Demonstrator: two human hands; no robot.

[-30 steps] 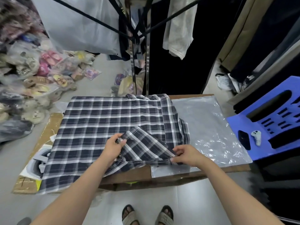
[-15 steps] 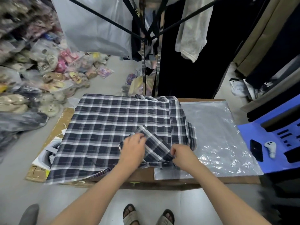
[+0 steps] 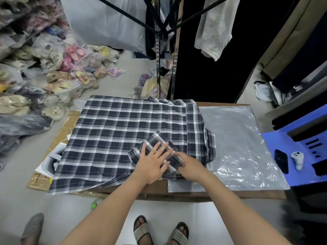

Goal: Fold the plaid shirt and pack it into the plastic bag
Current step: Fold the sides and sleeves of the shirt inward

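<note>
The dark plaid shirt (image 3: 123,131) lies spread flat on a cardboard work surface (image 3: 221,193), its right side folded over. A folded-in sleeve (image 3: 159,140) rests on the shirt near the front edge. My left hand (image 3: 152,161) presses flat on that sleeve with fingers spread and straight. Just to its right, my right hand (image 3: 189,165) pinches the sleeve's edge with curled fingers. The clear plastic bag (image 3: 237,144) lies flat to the right of the shirt, partly tucked under it.
A blue plastic stool (image 3: 290,160) with a black phone (image 3: 281,160) and a white controller (image 3: 298,160) stands at the right. Bagged slippers (image 3: 53,71) pile up at the left. A clothes rack (image 3: 158,50) with hanging garments stands behind the surface.
The sleeve has been folded further onto the shirt. My left hand went from gripping the sleeve to pressing flat on it, and my right hand moved left toward it.
</note>
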